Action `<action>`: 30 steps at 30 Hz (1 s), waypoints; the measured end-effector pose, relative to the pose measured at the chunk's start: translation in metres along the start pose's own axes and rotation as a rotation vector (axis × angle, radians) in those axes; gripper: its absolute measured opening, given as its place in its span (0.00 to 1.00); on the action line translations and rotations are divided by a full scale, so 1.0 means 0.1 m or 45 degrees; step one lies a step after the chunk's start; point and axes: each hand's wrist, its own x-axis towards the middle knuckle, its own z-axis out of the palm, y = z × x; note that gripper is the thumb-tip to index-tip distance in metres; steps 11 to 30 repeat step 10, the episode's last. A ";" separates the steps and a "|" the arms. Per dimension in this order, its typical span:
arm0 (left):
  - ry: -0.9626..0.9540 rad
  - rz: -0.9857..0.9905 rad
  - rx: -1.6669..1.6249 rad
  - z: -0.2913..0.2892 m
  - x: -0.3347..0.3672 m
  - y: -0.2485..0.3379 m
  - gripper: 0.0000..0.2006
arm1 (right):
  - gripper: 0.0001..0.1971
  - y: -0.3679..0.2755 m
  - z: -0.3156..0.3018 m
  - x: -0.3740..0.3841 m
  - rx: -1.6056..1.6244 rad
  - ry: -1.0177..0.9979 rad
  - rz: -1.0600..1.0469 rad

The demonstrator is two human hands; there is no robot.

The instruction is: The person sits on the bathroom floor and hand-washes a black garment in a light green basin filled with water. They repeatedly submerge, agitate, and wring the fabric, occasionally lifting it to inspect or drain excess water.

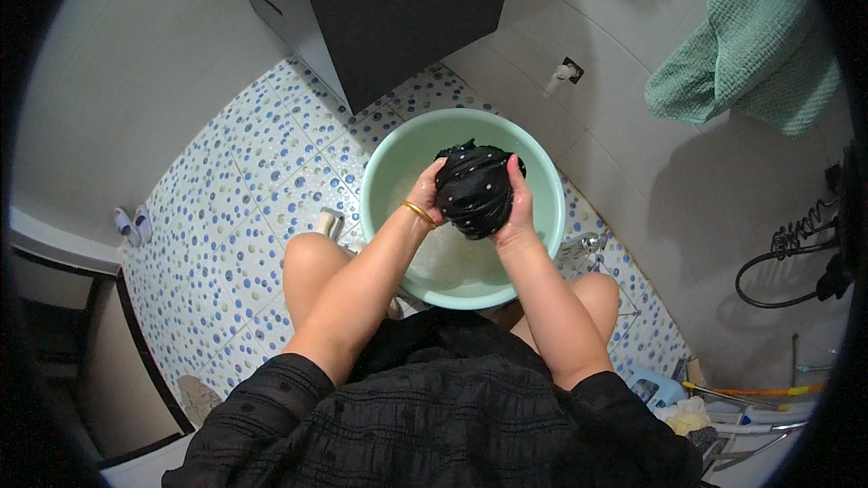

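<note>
Between my two hands is a bunched black cloth with small white dots [475,188], gathered into a ball. My left hand [427,194] grips its left side, a gold bangle [418,213] on that wrist. Against the right side presses my right hand [517,206], thumb up along the cloth. Most fingers of both hands are hidden under the bundle. The bundle is held over a pale green basin [387,267], which has cloudy water [457,262] in it.
Beyond the basin a dark cabinet [398,18] juts out. A green towel [750,45] hangs at the upper right, above a tap fitting [562,74] on the wall. A coiled hose [787,248] is at the right. Slippers [134,225] lie left on the dotted tile floor [244,208].
</note>
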 end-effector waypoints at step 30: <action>-0.227 0.655 1.135 0.23 -0.06 0.11 0.21 | 0.21 -0.02 -0.50 0.17 -0.132 0.239 0.083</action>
